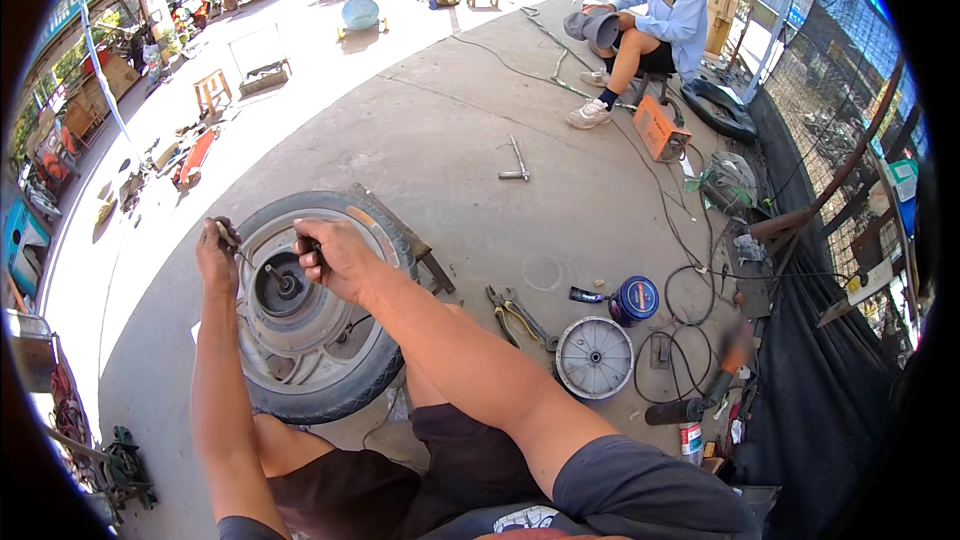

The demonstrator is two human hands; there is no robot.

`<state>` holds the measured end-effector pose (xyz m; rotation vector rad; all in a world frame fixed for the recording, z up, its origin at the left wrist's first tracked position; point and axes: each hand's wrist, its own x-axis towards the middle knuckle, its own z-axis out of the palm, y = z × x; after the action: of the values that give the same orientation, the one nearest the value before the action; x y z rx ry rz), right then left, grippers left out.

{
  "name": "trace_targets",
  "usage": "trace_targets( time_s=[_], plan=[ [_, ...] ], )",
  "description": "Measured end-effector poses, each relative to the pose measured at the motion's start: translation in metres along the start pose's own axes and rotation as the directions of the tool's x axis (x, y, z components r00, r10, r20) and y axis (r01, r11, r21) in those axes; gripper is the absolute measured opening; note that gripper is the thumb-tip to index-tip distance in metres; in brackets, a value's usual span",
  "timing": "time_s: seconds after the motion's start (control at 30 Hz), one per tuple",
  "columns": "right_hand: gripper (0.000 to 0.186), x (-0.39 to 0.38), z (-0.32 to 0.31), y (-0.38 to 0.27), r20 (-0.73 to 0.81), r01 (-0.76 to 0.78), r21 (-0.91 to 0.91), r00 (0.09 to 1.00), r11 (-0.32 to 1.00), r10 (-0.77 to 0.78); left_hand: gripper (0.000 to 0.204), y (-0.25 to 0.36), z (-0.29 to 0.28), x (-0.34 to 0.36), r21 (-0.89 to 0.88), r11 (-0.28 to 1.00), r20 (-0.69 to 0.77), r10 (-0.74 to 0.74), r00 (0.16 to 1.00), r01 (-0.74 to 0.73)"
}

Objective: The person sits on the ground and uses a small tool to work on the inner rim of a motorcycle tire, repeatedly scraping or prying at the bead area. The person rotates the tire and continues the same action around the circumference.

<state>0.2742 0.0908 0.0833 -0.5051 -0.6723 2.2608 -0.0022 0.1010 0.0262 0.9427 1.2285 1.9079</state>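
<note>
A wheel with a black tyre and a grey metal hub lies flat in front of me, raised on a low support. A short axle stands up from the round recess at its centre. My left hand is closed above the hub's left side, with a thin metal tool reaching from its fingers toward the recess. Over the hub's right side, my right hand is curled shut around a small dark thing, mostly hidden by the fingers. Neither hand appears to rest on the tyre.
Pliers, a round finned metal cover and a blue tin lie to the right. Farther off are a T-shaped wrench, an orange machine with cables, and a seated person. Black netting borders the right side.
</note>
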Motion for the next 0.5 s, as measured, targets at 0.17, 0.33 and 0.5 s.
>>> trace_targets(
  time_s=[0.17,0.33,0.5],
  plan=[
    [0.017,0.002,-0.002,0.001,-0.014,-0.013,-0.032,1.000,0.999,0.013,0.035,0.002,0.009,-0.002,-0.139,0.989,0.027,-0.050,0.998,0.053],
    [0.017,0.007,0.002,0.005,-0.014,-0.017,-0.030,1.000,0.999,0.017,0.028,-0.018,-0.025,0.020,0.060,0.996,0.063,0.057,0.996,-0.060],
    [0.017,0.010,-0.003,0.007,-0.006,0.008,-0.011,1.000,1.000,-0.008,0.026,-0.004,-0.007,0.004,0.112,0.992,-0.010,0.065,0.998,-0.063]
  ],
)
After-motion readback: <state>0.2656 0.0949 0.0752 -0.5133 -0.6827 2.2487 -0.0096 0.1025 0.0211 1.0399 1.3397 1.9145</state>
